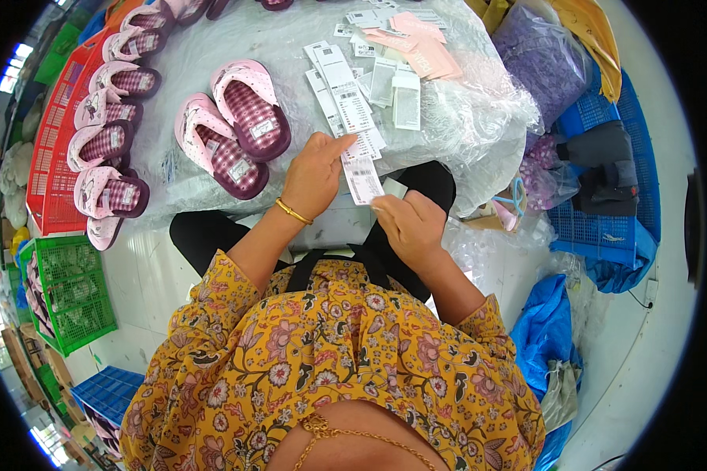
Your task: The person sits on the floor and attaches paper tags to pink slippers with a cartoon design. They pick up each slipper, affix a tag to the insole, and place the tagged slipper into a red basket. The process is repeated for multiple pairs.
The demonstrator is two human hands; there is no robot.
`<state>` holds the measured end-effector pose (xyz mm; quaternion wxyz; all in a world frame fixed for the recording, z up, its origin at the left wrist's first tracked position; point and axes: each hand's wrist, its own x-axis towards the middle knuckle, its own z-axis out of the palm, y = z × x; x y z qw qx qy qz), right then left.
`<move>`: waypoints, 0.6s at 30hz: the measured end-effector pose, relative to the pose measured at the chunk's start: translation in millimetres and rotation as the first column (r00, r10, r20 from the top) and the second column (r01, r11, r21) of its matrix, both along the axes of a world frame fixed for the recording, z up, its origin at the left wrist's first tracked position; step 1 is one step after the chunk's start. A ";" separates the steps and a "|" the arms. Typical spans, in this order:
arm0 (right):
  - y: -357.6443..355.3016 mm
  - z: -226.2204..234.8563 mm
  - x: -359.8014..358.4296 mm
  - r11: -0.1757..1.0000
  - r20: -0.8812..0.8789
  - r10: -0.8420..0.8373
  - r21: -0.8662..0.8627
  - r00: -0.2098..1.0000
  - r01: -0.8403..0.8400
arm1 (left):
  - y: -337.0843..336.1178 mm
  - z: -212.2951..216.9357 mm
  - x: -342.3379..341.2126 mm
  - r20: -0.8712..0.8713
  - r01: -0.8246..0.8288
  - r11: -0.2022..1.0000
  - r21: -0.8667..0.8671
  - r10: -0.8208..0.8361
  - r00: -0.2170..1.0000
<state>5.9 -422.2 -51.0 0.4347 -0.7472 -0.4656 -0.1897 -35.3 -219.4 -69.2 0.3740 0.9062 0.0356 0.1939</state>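
Observation:
A white printed label (361,179) is stretched between my hands at the table's near edge. My left hand (316,174) pinches its upper end, beside a loose bunch of similar labels (339,82) lying on the table. My right hand (412,224) pinches the lower corner, over my lap. To the left of my left hand rests a pair of pink slippers (232,129) with plum checked insoles and small white stickers. Small white cards (406,102) and pink cards (428,51) lie beyond the labels.
Several more pink slippers (110,141) line the left side of the plastic-covered table (479,118). Red (55,157) and green crates (75,286) stand at the left. On the right, a blue crate (644,157) holds dark items, near a bag of purple stuff (542,59).

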 end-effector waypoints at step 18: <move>-41.4 31.7 -30.5 0.996 0.016 0.076 0.038 0.997 -0.077 | -36.3 59.9 -48.3 -0.317 -0.258 0.216 -0.942 -0.309 0.897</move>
